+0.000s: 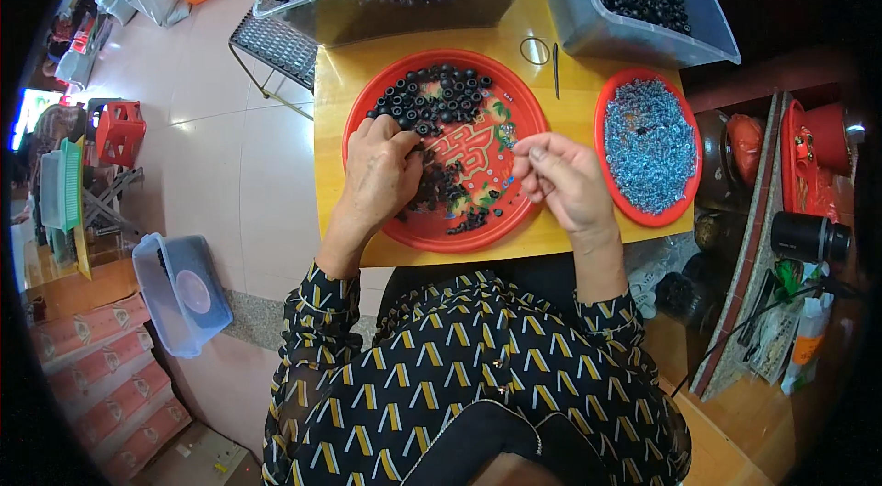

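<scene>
A round red tray point(537, 109) with a printed pattern lies before me. Small hollow black round pieces point(432, 98) cover its far part, and smaller black bits point(450, 197) are scattered nearer me. At the tray's left side my left hand point(378, 163) is closed, its fingers curled down among the black pieces; what they grip is hidden. My right hand point(568, 175) hovers over the tray's right edge, thumb and forefinger pinched together. Whatever sits in that pinch is too small to name. To its right, a red oval tray point(617, 197) holds a heap of small clear bluish pieces point(650, 146).
Two clear plastic bins point(404, 13) point(634, 36) full of black pieces stand at the table's far side. A ring point(534, 50) and a thin dark stick point(556, 71) lie on the yellow table point(574, 114). A blue tub point(197, 293) is on the floor at left.
</scene>
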Demonstrator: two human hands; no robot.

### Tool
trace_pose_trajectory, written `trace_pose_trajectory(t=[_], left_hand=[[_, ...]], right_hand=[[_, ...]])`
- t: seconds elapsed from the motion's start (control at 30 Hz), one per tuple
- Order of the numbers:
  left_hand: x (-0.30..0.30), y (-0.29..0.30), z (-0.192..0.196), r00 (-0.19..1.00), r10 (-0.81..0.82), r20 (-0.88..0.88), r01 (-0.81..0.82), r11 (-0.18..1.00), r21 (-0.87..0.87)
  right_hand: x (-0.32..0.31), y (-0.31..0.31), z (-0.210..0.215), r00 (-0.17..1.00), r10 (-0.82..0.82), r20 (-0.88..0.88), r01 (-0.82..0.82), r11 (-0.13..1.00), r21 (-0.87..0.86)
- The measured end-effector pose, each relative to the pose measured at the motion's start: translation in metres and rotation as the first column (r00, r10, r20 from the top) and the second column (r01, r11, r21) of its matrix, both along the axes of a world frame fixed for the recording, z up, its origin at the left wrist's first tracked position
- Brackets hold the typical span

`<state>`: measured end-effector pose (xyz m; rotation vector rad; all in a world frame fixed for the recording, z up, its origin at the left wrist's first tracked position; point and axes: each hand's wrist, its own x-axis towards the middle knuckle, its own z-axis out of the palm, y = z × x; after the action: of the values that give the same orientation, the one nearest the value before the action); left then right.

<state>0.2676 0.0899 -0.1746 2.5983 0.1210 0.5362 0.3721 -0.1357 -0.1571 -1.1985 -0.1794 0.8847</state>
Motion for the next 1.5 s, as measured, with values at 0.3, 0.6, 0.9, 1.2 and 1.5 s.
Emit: trace_pose_trajectory(t=[0.3,0.6,0.9,1.2,1.5], left_hand=[[-0.017,-0.018,0.014,0.98,-0.08,0.184,0.114,0.976,-0.186],[-0.043,-0.042,0.029,0.959,-0.217,0.181,0.277,0.848,-0.453],[-0.04,-0.049,0.025,0.889,-0.296,0.35,0.423,0.824,-0.377],[-0.048,-0.068,0.016,0.95,-0.115,0.291,0.26,0.808,-0.529],[-0.043,-0.062,0.022,0.948,-0.064,0.313,0.251,0.757,-0.604]], right_hand=[[-0.037,0.014,0.001,0.977,0.157,0.147,-0.132,0.978,-0.164],[-0.057,0.028,0.005,0.939,0.277,0.205,-0.261,0.96,-0.1],[-0.059,0.022,0.014,0.919,0.303,0.254,-0.315,0.949,0.007],[-0.068,0.019,0.006,0.978,0.204,-0.039,-0.197,0.97,0.142],[-0.064,0.023,0.005,0.992,0.106,-0.073,-0.086,0.969,0.231]])
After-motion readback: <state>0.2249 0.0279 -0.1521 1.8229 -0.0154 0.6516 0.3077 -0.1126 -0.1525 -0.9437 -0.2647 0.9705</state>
